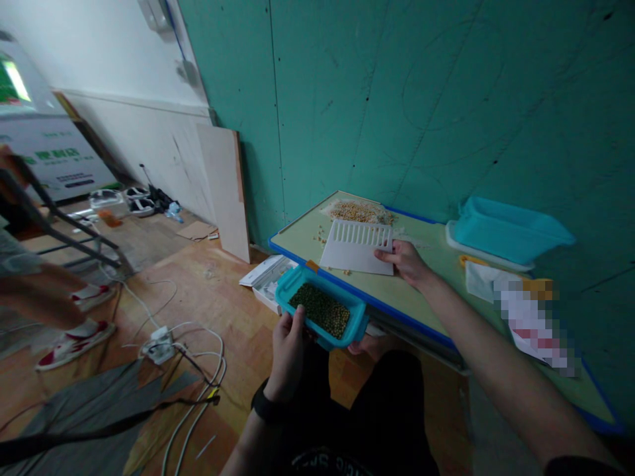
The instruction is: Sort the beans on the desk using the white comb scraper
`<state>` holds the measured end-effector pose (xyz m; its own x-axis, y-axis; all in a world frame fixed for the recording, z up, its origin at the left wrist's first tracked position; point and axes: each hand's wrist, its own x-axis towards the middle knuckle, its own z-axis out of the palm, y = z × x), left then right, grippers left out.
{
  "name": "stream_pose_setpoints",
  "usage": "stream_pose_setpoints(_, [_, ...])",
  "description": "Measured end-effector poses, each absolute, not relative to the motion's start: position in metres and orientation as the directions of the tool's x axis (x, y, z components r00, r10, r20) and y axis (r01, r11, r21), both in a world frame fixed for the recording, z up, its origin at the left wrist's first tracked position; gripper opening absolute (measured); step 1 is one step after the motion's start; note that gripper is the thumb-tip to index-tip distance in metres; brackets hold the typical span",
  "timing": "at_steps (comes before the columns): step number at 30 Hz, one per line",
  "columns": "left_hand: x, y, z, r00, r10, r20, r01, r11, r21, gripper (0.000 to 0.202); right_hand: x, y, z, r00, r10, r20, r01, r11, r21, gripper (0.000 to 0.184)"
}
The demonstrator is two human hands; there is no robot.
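My left hand grips the near side of a blue plastic tub, thumb over its rim. Inside lie dark green beans and, toward the right end, yellowish beans. The tub is held just off the table's front edge, above my lap. In my right hand is a white slotted scraper, pinched at its right edge, its row of slots facing the wall. Just beyond the slots a pile of yellow beans is spread on the table, with a few loose ones around the scraper.
The pale table has a blue edge and stands against a green wall. A second blue tub sits on a white lid at the right, near a crumpled packet. Cables and a power strip lie on the floor; a person's legs show left.
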<state>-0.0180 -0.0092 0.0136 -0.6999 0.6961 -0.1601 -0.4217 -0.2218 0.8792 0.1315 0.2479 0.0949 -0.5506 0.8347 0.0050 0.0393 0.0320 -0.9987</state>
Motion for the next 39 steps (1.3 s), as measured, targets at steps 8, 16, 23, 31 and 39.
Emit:
stream_pose_setpoints(8, [-0.008, -0.001, 0.013, -0.691, 0.702, -0.174, -0.469, -0.252, 0.846, 0.047, 0.136, 0.244, 0.092, -0.565, 0.825, 0.009, 0.027, 0.029, -0.999, 0.053])
stream_pose_setpoints(16, [-0.012, 0.004, 0.01, -0.707, 0.693, -0.143, -0.433, -0.264, 0.862, 0.043, 0.138, 0.24, 0.093, -0.559, 0.829, 0.02, 0.022, 0.039, -0.999, 0.053])
stream_pose_setpoints(23, [-0.011, 0.008, 0.012, -0.698, 0.701, -0.145, -0.446, -0.268, 0.854, 0.045, 0.141, 0.228, 0.095, -0.532, 0.847, -0.005, 0.06, 0.032, -0.998, 0.051])
stream_pose_setpoints(31, [-0.005, 0.01, 0.022, -0.711, 0.685, -0.161, -0.431, -0.244, 0.869, 0.049, 0.154, 0.184, 0.088, -0.333, 0.942, 0.045, 0.121, 0.09, -0.989, 0.057])
stream_pose_setpoints(39, [-0.002, 0.009, 0.025, -0.725, 0.67, -0.16, -0.411, -0.234, 0.881, 0.048, 0.168, 0.157, 0.076, -0.285, 0.939, 0.195, 0.191, 0.255, -0.948, 0.048])
